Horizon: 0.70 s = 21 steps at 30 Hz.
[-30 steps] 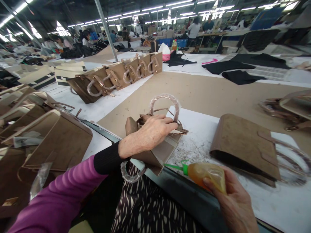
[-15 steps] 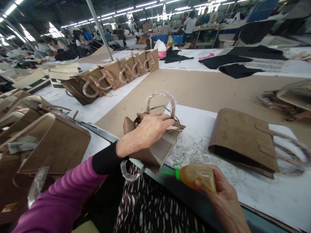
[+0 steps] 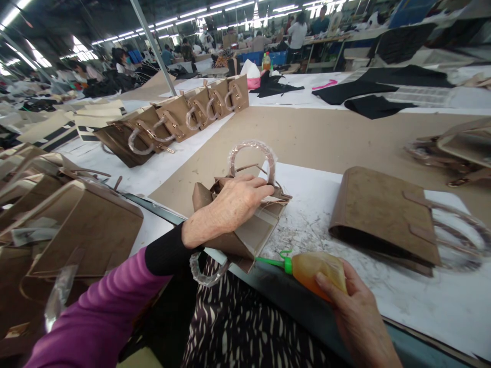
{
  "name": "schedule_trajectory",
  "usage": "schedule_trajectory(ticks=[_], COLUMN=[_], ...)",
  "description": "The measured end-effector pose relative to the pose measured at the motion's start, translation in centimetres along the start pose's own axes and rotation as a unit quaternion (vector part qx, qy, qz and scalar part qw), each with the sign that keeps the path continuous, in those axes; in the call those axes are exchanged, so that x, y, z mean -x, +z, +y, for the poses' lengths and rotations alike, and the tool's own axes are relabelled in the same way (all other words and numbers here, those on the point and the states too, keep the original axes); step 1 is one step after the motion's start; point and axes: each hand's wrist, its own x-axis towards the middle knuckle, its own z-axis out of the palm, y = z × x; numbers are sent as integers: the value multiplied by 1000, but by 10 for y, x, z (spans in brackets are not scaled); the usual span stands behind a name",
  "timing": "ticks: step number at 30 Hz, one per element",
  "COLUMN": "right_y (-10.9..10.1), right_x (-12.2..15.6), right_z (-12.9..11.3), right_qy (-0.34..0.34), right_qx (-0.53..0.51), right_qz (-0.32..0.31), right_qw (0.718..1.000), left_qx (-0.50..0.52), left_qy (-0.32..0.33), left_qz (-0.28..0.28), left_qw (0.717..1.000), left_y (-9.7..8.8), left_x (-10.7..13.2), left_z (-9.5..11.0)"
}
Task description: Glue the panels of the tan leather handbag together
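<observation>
My left hand (image 3: 226,209) lies curled over the top of a small tan handbag (image 3: 249,235) at the table's near edge, gripping its folded flaps. The bag's plastic-wrapped round handle (image 3: 251,153) sticks up just beyond my fingers; a second wrapped handle (image 3: 207,273) hangs below the table edge. My right hand (image 3: 356,317) is closed on a soft orange glue bottle (image 3: 318,268). Its green nozzle (image 3: 270,261) points left, close to the bag's lower corner.
A second tan handbag (image 3: 383,217) lies flat on the white sheet (image 3: 422,306) to the right. More tan bags are stacked at my left (image 3: 88,225), and a row (image 3: 172,122) stands further back. Black fabric pieces (image 3: 376,105) lie far right. People work in the background.
The glue bottle's nozzle has shifted slightly, staying near the bag's lower corner. My left hand keeps its hold on the bag. The view has tilted a little.
</observation>
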Motion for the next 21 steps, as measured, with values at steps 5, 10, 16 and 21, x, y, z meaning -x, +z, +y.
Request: schedule_trajectory(ticks=[5, 10, 16, 21], right_y=[6, 16, 29, 23], right_x=[5, 13, 23, 10], right_z=[-4, -12, -21, -18], right_qy=[19, 31, 5, -49], right_qx=[-18, -20, 18, 64], right_qz=[5, 26, 40, 89], right_qw=[1000, 999, 999, 993], left_qx=[3, -1, -1, 20], left_qy=[-1, 1, -4, -3], left_qz=[1, 5, 1, 5], left_qw=[1000, 1000, 1000, 1000], left_y=[0, 0, -1, -5], left_x=[0, 0, -3, -9], left_z=[0, -1, -1, -4])
